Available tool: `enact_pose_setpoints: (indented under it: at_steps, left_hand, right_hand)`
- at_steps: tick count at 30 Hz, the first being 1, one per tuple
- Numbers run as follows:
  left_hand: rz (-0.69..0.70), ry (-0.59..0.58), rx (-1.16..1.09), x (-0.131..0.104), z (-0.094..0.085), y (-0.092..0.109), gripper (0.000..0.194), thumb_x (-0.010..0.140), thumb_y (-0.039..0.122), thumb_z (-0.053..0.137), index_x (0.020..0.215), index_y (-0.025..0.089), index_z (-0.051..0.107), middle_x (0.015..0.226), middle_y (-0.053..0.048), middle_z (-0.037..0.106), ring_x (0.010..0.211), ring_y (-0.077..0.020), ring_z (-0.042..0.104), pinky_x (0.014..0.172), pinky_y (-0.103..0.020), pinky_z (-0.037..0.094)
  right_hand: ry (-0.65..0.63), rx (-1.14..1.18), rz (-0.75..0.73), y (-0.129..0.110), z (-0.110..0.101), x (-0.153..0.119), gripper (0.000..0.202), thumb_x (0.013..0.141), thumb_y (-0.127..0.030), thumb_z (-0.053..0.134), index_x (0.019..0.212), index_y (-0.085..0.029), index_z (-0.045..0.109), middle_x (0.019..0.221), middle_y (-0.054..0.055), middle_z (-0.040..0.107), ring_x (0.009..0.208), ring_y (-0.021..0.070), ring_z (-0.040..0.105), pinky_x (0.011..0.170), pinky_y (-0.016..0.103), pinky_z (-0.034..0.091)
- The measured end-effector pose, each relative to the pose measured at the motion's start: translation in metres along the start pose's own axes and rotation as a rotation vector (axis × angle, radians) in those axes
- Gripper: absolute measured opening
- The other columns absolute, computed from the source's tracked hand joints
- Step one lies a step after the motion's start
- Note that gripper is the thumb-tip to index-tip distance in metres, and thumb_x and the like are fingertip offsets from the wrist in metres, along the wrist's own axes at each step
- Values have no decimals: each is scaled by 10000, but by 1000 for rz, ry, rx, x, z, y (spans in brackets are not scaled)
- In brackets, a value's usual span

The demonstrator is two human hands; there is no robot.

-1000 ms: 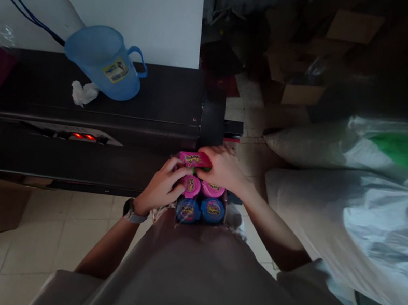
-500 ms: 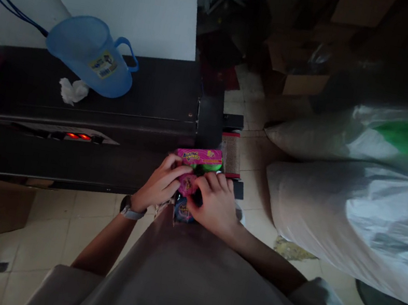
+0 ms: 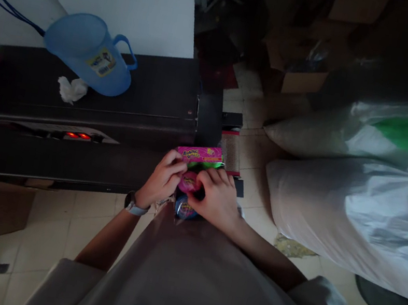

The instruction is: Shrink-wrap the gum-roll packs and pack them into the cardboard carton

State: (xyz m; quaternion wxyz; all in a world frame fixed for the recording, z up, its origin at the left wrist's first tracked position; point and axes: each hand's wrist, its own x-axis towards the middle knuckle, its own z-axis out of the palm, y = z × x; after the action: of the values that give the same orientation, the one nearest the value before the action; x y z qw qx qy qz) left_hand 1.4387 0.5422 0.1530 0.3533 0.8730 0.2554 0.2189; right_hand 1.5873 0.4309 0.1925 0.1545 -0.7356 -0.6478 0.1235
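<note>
– As the right hand (image 3: 217, 197) bends over the box (image 3: 199, 153), what has it got?

– Its thumb and forefinger touch the right side of a round pink roll (image 3: 187, 182). The fingers are half curled; I can't tell whether they grip it.

– And the left hand (image 3: 162, 179)?

– That one is partly closed at the box's left side, fingertips by the same pink roll. How firmly it holds anything, I can't tell. A watch (image 3: 134, 204) sits on that wrist.

– Where is the pink roll, exactly?

– In the box, between the two hands, with a blue roll (image 3: 185, 207) on the near side and something green (image 3: 211, 165) on the far side, below the printed pink flap. The right hand covers the rest. The shirt (image 3: 186, 275) is just on the near side.

– What's around that?

– A mesh belt (image 3: 231, 153) with red edges lies just past the box. To the left runs a black machine (image 3: 142, 147) with red lights (image 3: 78, 135); a blue jug (image 3: 94, 59) and a crumpled tissue (image 3: 72, 90) sit on top. Well off to the right, pale sacks (image 3: 309, 202) lie on the tiled floor (image 3: 45, 222).
</note>
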Motion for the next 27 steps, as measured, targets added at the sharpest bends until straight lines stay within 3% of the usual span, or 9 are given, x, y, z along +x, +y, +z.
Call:
enact_pose_setpoints:
  at_steps: [3,7,10,13,16,18,20,23,27]
  left_hand:
    - [-5,22,-8,-5,0,-2,165,844,132,387,749,178,514,959,-60,455,908,-183,484,799,-324,446]
    - [-13,56,-59,-13,1,-3,223,800,102,401,938,196,548,1065,-68,479,960,-188,504,847,-334,462]
    - [3,66,-55,-18,1,-2,254,796,93,408,971,203,556,1119,-71,471,1014,-192,499,907,-350,452]
    - [-20,75,-38,-20,2,0,168,813,105,416,884,194,539,1113,-74,474,1004,-192,501,904,-354,450]
    - [-28,93,-22,-21,2,2,112,842,133,419,826,188,515,1101,-77,476,989,-196,507,894,-364,449]
    - [-31,127,35,-20,1,7,80,846,179,461,892,192,525,1096,-82,481,1014,-217,501,902,-383,440]
    - [-15,133,126,-18,0,14,209,814,224,532,1020,191,533,1125,-95,485,1075,-252,482,932,-413,418]
    - [36,11,229,-14,1,25,377,772,250,594,1141,192,536,1231,-115,476,1167,-290,443,989,-449,374]
    - [34,-38,239,-10,7,27,368,755,228,599,1119,197,552,1229,-108,488,1180,-282,440,1013,-442,363]
  right_hand:
    - [-30,46,-1,6,-8,4,128,753,-269,639,843,-205,574,900,45,624,917,239,517,770,343,373]
    - [-124,367,-144,25,-23,6,160,748,-131,607,875,-205,543,908,3,602,864,163,541,780,278,417]
    - [-36,484,-175,38,-27,3,148,753,-93,587,864,-183,550,942,26,566,870,152,539,801,271,438]
    - [65,349,-152,43,-23,0,189,780,-161,613,968,-171,621,1018,77,537,981,212,505,893,339,438]
    - [31,179,-81,39,-17,2,331,790,-307,652,1084,-155,636,1088,115,528,1032,271,464,927,408,436]
    - [-2,89,-18,34,-14,5,381,784,-360,652,1090,-133,636,1099,129,535,1030,295,450,908,426,446]
    - [-12,25,17,30,-13,8,373,783,-350,634,1084,-129,643,1099,131,542,1031,303,444,899,426,450]
    - [1,-13,-16,28,-10,11,347,778,-315,622,1083,-156,659,1083,125,539,1025,299,442,890,418,451]
    - [37,16,-113,31,-4,14,267,780,-271,620,1017,-165,680,1031,124,548,986,289,447,868,420,458]
